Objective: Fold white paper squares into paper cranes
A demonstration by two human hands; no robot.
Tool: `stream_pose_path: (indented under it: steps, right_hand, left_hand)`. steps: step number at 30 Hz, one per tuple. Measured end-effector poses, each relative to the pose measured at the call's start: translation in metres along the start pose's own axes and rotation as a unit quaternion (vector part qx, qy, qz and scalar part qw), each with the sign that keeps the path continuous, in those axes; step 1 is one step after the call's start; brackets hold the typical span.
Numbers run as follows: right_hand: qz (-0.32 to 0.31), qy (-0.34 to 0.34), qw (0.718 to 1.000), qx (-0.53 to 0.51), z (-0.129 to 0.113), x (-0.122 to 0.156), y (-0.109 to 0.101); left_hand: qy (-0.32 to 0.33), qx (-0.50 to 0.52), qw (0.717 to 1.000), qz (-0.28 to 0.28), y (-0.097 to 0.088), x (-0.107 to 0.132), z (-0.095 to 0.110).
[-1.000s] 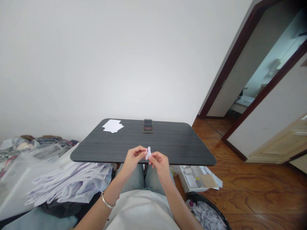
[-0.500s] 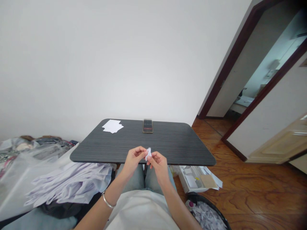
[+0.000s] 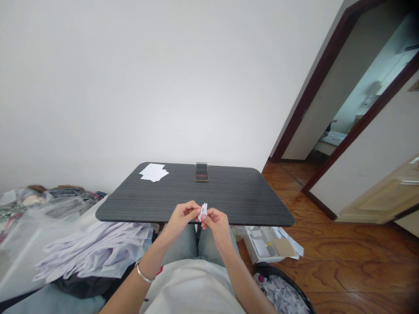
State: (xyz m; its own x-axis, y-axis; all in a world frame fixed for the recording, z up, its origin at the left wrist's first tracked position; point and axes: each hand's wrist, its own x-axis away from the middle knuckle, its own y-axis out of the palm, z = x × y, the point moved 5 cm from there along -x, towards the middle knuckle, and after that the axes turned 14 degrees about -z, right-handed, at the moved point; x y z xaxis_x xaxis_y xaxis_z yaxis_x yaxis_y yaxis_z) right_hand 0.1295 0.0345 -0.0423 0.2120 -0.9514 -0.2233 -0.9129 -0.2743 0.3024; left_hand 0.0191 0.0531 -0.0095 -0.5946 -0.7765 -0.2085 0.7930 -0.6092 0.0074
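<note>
A small folded piece of white paper (image 3: 203,210) is pinched between my two hands just above the near edge of the dark table (image 3: 235,196). My left hand (image 3: 182,218) grips its left side with thumb and fingertips closed; a silver bracelet circles that wrist. My right hand (image 3: 216,222) pinches the paper's right side, fingers curled. Both hands hover over my lap, close together.
A few white paper sheets (image 3: 153,172) lie at the table's far left, a phone (image 3: 202,171) at its far middle. A heap of white papers (image 3: 94,249) sits to my left, a box of papers (image 3: 271,244) and a black bin of scraps (image 3: 283,293) to my right.
Both hands have stayed in place; the fingers shift slightly on the folded paper, which tilts a little.
</note>
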Motion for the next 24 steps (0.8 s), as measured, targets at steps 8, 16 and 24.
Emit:
stream_pose_path:
  steps: [8,16,24]
  right_hand:
    - [-0.011,-0.004,1.0,-0.01,0.001,0.0,0.0]
    - [-0.004,0.004,1.0,0.011,-0.003,0.0,0.0]
    - [-0.026,0.02,0.999,0.01,-0.002,0.0,0.002]
  left_hand:
    - [0.049,-0.111,0.993,0.015,0.002,0.003,0.008]
    - [0.069,-0.147,0.983,0.086,0.006,0.008,0.008]
    - [0.045,-0.203,0.978,-0.012,0.0,0.001,0.017]
